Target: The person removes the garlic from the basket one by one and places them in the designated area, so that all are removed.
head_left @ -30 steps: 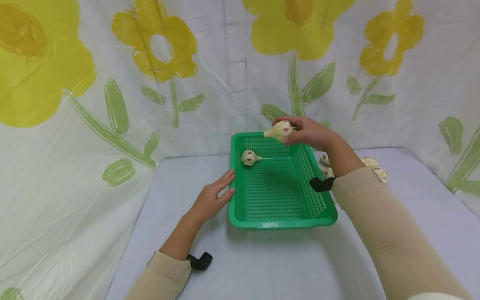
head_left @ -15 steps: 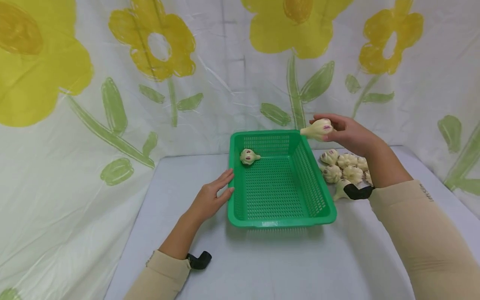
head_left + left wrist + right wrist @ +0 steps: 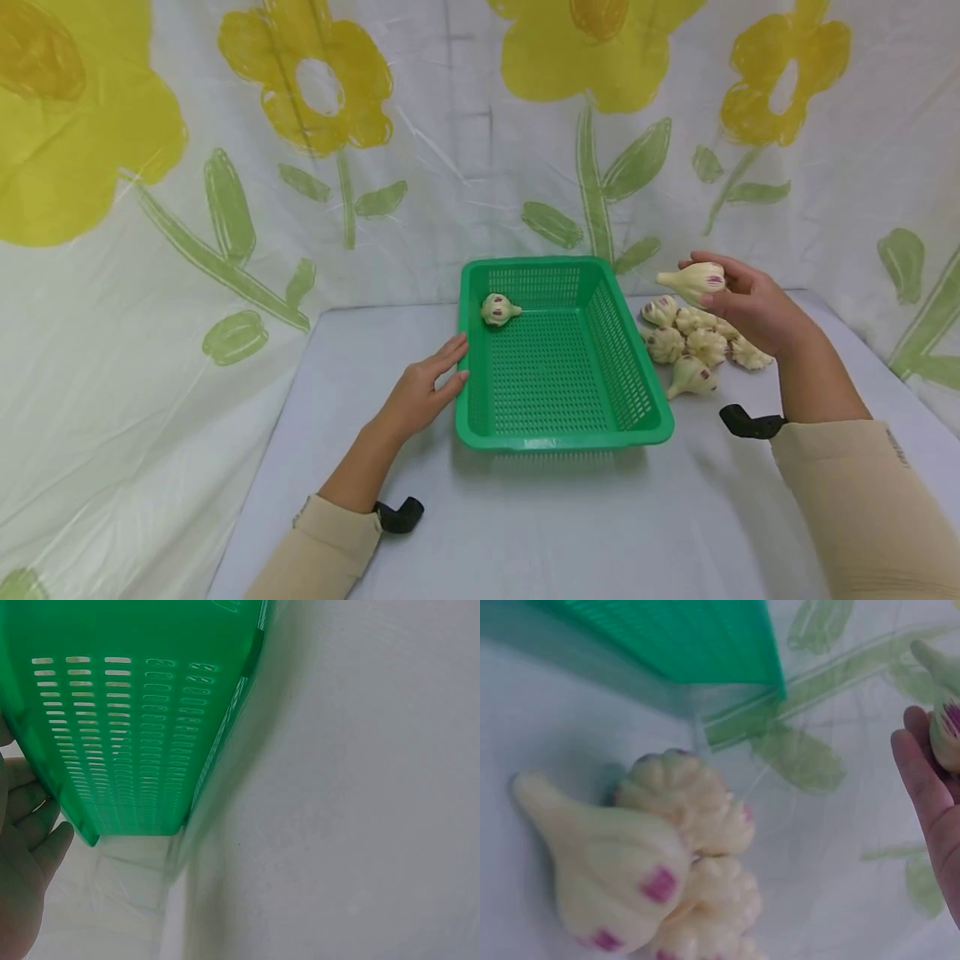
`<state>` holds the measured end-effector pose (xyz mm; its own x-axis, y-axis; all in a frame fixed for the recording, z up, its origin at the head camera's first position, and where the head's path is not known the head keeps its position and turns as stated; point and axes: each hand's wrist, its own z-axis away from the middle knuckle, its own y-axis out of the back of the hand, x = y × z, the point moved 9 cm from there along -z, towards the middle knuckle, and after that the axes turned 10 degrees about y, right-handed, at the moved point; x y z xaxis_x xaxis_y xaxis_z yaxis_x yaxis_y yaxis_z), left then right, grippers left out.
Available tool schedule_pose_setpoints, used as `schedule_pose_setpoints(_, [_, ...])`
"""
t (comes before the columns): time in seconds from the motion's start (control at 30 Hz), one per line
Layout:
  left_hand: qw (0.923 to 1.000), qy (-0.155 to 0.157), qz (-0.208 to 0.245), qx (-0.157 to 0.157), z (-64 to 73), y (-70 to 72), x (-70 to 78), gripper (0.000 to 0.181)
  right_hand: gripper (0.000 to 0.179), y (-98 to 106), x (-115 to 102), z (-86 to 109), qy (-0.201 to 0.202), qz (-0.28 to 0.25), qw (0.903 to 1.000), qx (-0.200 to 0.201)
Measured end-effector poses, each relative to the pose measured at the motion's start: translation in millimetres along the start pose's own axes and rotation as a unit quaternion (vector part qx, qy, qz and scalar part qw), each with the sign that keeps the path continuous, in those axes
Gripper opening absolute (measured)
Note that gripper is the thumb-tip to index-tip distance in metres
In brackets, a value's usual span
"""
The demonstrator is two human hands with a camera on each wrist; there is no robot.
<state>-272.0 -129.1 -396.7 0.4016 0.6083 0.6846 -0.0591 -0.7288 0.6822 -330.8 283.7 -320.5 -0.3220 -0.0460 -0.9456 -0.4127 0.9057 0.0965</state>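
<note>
My right hand (image 3: 761,307) holds a cream garlic bulb (image 3: 696,282) with purple marks, its stem pointing left, above a cluster of several garlic bulbs (image 3: 705,346) right of the basket. The held garlic also shows at the right edge of the right wrist view. My left hand (image 3: 422,390) rests with straight fingers against the left rim of the green plastic basket (image 3: 564,442). In the left wrist view those fingers (image 3: 34,814) lie along the rim. One garlic bulb (image 3: 498,310) lies inside the basket, near its far left corner.
A white-covered table (image 3: 570,533) carries the basket and the garlic. Behind and at the sides hangs a white curtain (image 3: 442,183) printed with yellow flowers. One garlic bulb (image 3: 692,377) lies at the cluster's near side, close to the basket's right wall.
My right hand, holding the garlic bulb, has moved right from over the basket's far rim to above the cluster. The left hand and the basket have stayed in place.
</note>
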Motion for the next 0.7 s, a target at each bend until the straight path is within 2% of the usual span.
schedule_pose_setpoints(0.2, [0.9999,0.01,0.004,-0.007,-0.5,0.0,-0.3,0.05,0.056,15.1,18.3,28.0,0.002,-0.052,0.9969,0.059])
schedule_pose_setpoints(0.43, [0.9999,0.009,0.008,-0.006,-0.2,0.5,1.0,0.049,0.051,30.5,35.1,55.5,0.019,-0.105,0.9862,0.127])
schedule_pose_setpoints(0.6, [0.9999,0.011,0.01,-0.007,-0.9,-0.5,0.9,0.049,0.05,40.3,49.9,71.7,0.01,-0.136,0.9794,0.149])
schedule_pose_setpoints(0.7, [0.9998,0.015,0.008,-0.008,-1.1,-1.0,0.1,0.049,0.049,45.3,59.0,79.6,-0.005,-0.132,0.9774,0.165])
